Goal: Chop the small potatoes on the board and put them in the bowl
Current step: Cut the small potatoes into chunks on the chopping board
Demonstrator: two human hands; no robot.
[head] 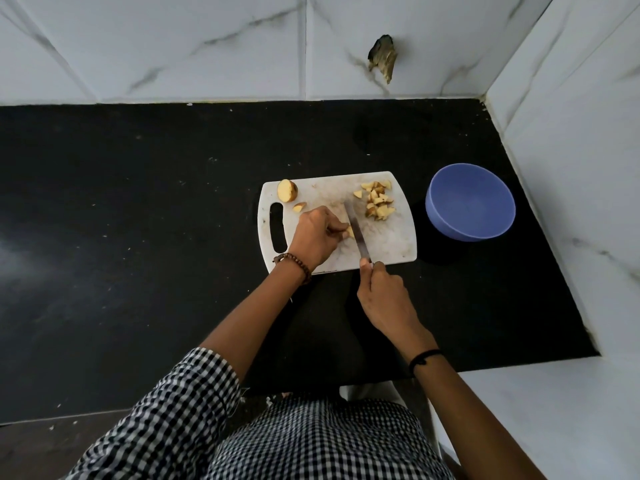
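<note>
A white cutting board (391, 242) lies on the black counter. My left hand (317, 235) pinches a small potato piece (350, 232) against the board's middle. My right hand (384, 294) grips a knife (356, 230) by the handle at the board's near edge, with the blade lying along the piece's right side. A pile of chopped potato chunks (378, 199) sits at the board's far right. A halved potato (287, 190) and a small wedge (299, 206) rest at the far left, above the handle slot. A blue bowl (470, 201), nothing inside it, stands to the right of the board.
The black counter (138, 220) stretches wide to the left. White marble-tiled walls close off the back and the right side, and the back wall has a broken hole (382, 57). A white ledge (554, 410) borders the counter at the near right.
</note>
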